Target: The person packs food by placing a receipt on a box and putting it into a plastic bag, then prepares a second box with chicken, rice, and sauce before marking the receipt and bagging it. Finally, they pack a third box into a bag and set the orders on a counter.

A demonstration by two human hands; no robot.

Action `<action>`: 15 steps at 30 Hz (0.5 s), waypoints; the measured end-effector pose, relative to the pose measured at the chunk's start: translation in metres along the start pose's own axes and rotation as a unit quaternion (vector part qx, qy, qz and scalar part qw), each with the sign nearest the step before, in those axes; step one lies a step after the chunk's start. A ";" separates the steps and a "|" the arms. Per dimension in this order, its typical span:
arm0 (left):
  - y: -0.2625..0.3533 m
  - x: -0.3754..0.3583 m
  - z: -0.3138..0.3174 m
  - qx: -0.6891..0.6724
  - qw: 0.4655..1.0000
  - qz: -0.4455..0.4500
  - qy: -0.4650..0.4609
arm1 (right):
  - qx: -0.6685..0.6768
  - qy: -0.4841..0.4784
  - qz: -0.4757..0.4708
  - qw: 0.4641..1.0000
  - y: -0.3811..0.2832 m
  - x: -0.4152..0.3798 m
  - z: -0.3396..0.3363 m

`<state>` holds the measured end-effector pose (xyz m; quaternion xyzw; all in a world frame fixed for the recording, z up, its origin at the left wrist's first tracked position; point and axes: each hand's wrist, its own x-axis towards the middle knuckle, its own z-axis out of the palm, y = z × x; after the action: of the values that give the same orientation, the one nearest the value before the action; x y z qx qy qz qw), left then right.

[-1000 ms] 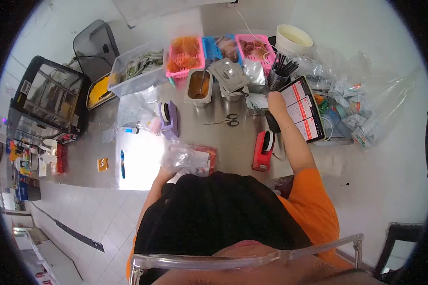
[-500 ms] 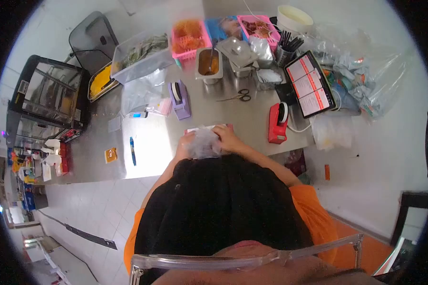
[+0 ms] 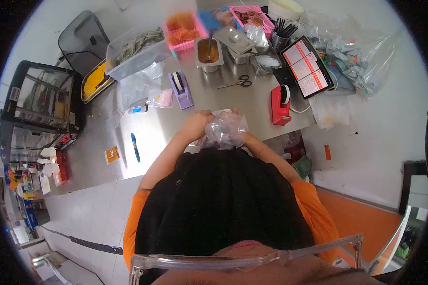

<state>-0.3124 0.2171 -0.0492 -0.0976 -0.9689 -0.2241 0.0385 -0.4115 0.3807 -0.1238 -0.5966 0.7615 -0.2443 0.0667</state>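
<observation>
A clear plastic bag [image 3: 227,132], crumpled and puffed up, is at the front of the steel table, close to the black apron. At the bag's left side is my left hand [image 3: 198,125], its fingers curled in and closed on the plastic. My right hand [image 3: 246,137] is at the bag's right side, mostly hidden by the plastic, so its fingers do not show clearly. Behind the bag a bit of a white and red item [image 3: 235,111] shows; its kind is hidden.
Beyond my hands are a purple tape dispenser [image 3: 181,95], scissors [image 3: 240,81] and a steel food pan [image 3: 209,56]. To the right stand a red tape dispenser [image 3: 280,107] and a tablet [image 3: 307,68]. A blue pen [image 3: 135,147] and a small orange-brown packet [image 3: 111,154] lie left.
The bag has moved right and puffed up in front of my right hand, which was in plain sight. My left hand has come up into view at the bag's left. The camera view has shifted slightly.
</observation>
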 end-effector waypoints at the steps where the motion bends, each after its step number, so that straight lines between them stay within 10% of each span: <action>1: -0.002 0.000 0.004 -0.016 1.000 -0.014 -0.012 | 0.007 0.097 -0.028 0.995 -0.004 0.000 -0.001; 4: -0.008 -0.003 0.017 -0.082 0.988 -0.090 0.099 | 0.083 0.257 -0.010 0.963 -0.015 0.001 0.004; 7: -0.028 -0.011 0.034 -0.446 0.821 -0.351 0.061 | 0.140 0.201 0.097 0.965 -0.034 -0.002 0.001; 15: -0.034 -0.040 0.061 -0.726 0.583 -0.355 0.083 | 0.204 0.239 -0.076 0.946 -0.046 -0.001 0.008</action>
<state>-0.2826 0.2075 -0.1229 0.2773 -0.4339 -0.8559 -0.0477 -0.3673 0.3715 -0.1105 -0.5505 0.6412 -0.5343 -0.0162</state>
